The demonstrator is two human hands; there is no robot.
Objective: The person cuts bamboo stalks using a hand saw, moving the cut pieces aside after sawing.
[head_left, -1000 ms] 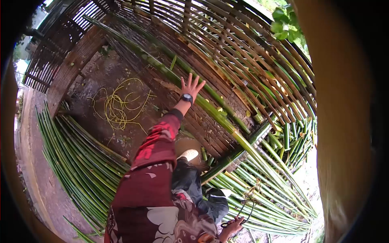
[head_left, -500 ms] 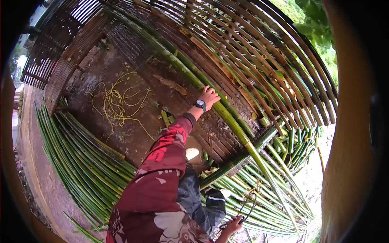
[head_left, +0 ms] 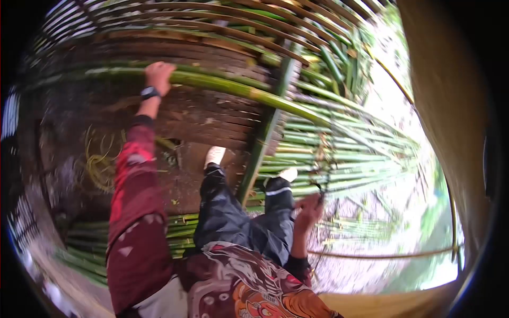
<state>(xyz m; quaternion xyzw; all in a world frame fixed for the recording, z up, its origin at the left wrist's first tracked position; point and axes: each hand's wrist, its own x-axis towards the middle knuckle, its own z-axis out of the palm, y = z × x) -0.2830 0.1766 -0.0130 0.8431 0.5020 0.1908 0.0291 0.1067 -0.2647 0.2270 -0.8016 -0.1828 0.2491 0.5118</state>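
My left hand (head_left: 158, 77), with a watch on the wrist, is wrapped over a long green bamboo pole (head_left: 228, 86). The pole runs across the upper view and rests over a dark crosswise beam (head_left: 265, 140). Low on the right, my right hand (head_left: 307, 213) is closed around the dark handle of what looks like a hacksaw (head_left: 327, 164). Its thin frame points up toward the pole and is smeared by motion. The saw appears apart from the pole, though the blur hides its exact edge.
Many cut bamboo poles (head_left: 366, 153) lie in a pile on the right, and more poles (head_left: 180, 233) lie behind my legs. A slatted bamboo fence (head_left: 212, 24) curves along the top. Tangled yellow cord (head_left: 98, 167) lies on the dirt at left.
The view has swung to the right, so the pole now lies nearly level. My left hand stays on the pole. My right hand has come up with the saw.
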